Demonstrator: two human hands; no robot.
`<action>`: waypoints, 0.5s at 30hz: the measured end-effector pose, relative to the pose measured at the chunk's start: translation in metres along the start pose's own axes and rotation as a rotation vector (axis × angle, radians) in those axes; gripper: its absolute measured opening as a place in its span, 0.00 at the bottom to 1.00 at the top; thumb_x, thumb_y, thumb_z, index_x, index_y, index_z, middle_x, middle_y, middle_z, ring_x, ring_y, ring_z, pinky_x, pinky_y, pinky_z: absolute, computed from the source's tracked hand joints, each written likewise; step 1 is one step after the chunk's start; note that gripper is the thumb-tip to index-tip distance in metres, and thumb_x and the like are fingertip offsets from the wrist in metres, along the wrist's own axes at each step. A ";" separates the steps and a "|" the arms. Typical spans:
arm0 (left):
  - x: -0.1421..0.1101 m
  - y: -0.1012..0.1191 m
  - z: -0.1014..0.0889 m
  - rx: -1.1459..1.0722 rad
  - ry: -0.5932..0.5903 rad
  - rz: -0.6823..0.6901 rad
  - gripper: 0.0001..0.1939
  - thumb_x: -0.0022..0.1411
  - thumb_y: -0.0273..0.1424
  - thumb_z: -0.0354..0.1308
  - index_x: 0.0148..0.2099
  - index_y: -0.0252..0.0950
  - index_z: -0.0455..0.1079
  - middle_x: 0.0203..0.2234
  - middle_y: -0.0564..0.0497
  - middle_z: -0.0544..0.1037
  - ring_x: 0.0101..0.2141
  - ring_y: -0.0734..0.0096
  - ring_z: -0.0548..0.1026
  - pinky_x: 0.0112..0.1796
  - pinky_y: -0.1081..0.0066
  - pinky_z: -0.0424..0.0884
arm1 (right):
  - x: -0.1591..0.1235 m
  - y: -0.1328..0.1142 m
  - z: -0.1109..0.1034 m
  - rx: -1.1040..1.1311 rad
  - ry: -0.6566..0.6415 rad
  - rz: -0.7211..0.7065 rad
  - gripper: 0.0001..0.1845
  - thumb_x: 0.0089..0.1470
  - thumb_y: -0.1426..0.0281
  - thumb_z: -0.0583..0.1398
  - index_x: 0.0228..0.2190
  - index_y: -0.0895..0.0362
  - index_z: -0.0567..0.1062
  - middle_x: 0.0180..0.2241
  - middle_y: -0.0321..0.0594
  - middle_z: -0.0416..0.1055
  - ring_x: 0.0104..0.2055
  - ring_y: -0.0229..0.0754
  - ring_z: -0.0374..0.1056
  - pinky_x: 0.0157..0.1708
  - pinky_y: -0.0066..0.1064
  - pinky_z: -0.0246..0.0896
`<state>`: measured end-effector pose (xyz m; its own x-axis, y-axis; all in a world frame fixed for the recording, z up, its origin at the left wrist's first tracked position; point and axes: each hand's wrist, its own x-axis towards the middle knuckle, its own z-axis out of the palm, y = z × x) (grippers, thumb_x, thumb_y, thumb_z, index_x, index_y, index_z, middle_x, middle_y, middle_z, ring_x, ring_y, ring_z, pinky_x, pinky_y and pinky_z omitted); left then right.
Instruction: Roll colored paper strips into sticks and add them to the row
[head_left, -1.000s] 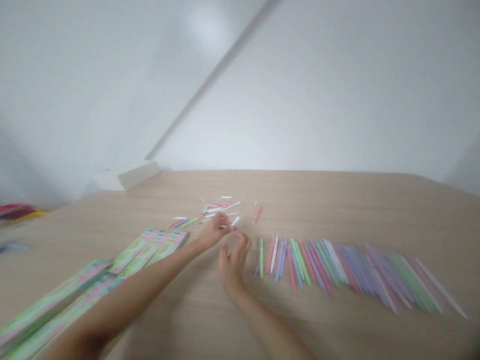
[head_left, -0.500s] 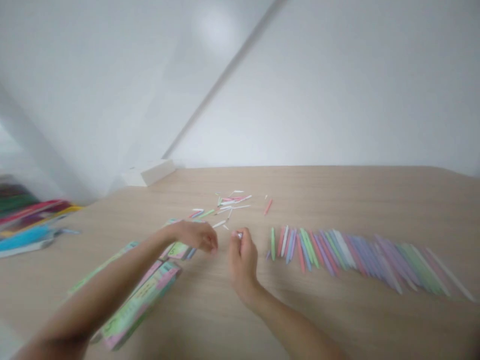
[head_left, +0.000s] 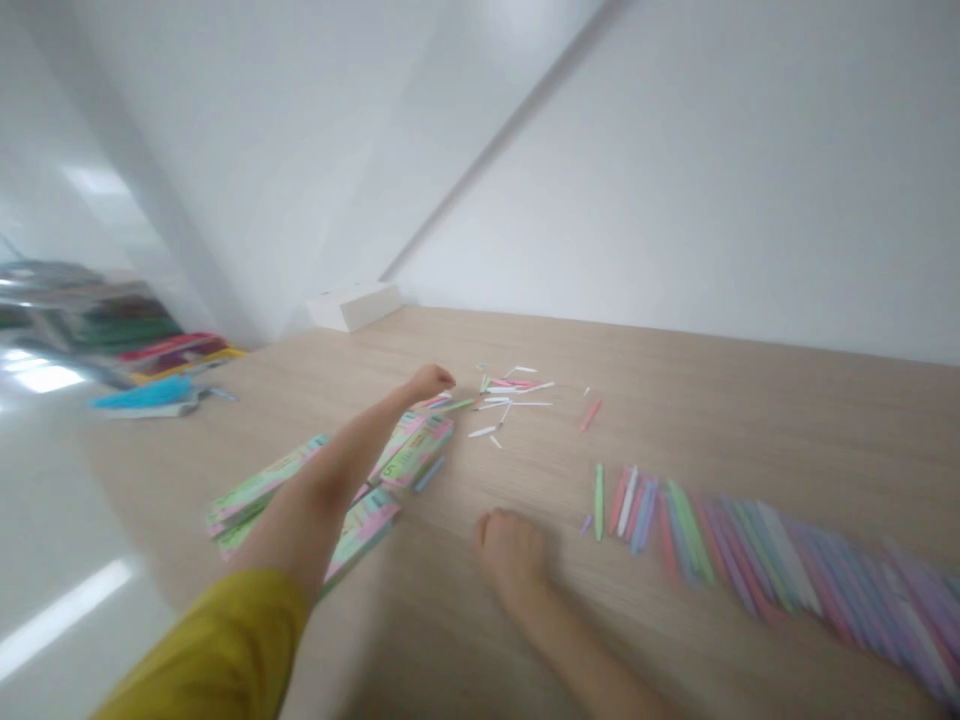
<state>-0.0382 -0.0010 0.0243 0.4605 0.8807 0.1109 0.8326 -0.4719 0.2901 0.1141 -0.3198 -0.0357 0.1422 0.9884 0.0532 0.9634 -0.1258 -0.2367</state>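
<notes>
My left hand [head_left: 433, 381] is stretched out over the far left of the table, its fingers curled closed. Beside and below it lie a few thin coloured sticks, among them a green stick [head_left: 455, 405]. What the fingers hold, if anything, is hidden. Nearer to me, my right hand [head_left: 514, 550] is low over the table with its fingers curled in; their inside is out of sight. To its right runs a long row of pastel crayon-like sticks [head_left: 705, 535], starting with a green one [head_left: 599, 502] and a short purple piece [head_left: 586, 524].
Printed pastel boxes [head_left: 420, 448] lie under and beside my left forearm, with a blue stick [head_left: 430, 474] alongside. Thin white pieces [head_left: 499, 400] are scattered mid-table near a red stick [head_left: 590, 415]. A white box [head_left: 354, 306] stands at the back; blue packaging [head_left: 146, 392] lies far left.
My left hand has moved forward, away from my right hand, to the small sticks. My right hand has drawn back slightly and turned over. The camera view has swung left.
</notes>
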 end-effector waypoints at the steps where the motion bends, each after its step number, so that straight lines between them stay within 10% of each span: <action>1: 0.009 -0.009 0.002 0.006 0.024 -0.038 0.13 0.59 0.28 0.54 0.43 0.35 0.78 0.40 0.49 0.81 0.44 0.67 0.77 0.47 0.73 0.68 | 0.000 0.003 0.001 -0.010 -0.009 0.005 0.22 0.61 0.69 0.47 0.30 0.61 0.78 0.28 0.53 0.78 0.31 0.52 0.76 0.28 0.37 0.67; 8: 0.066 -0.049 0.028 0.029 0.171 -0.206 0.18 0.65 0.36 0.54 0.55 0.34 0.66 0.53 0.43 0.69 0.50 0.61 0.70 0.50 0.53 0.69 | 0.004 0.008 0.008 -0.066 0.010 0.008 0.21 0.60 0.71 0.47 0.29 0.62 0.77 0.25 0.55 0.76 0.29 0.52 0.76 0.25 0.37 0.67; 15: 0.096 -0.066 0.066 0.011 0.174 -0.279 0.18 0.66 0.34 0.53 0.56 0.36 0.66 0.53 0.41 0.69 0.53 0.58 0.68 0.53 0.56 0.65 | 0.014 0.009 0.017 -0.106 -0.001 0.036 0.20 0.59 0.69 0.47 0.26 0.57 0.76 0.23 0.52 0.75 0.26 0.52 0.75 0.24 0.38 0.67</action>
<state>-0.0286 0.1119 -0.0473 0.1555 0.9695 0.1892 0.9228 -0.2109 0.3223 0.1210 -0.3057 -0.0538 0.1768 0.9832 0.0455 0.9763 -0.1693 -0.1349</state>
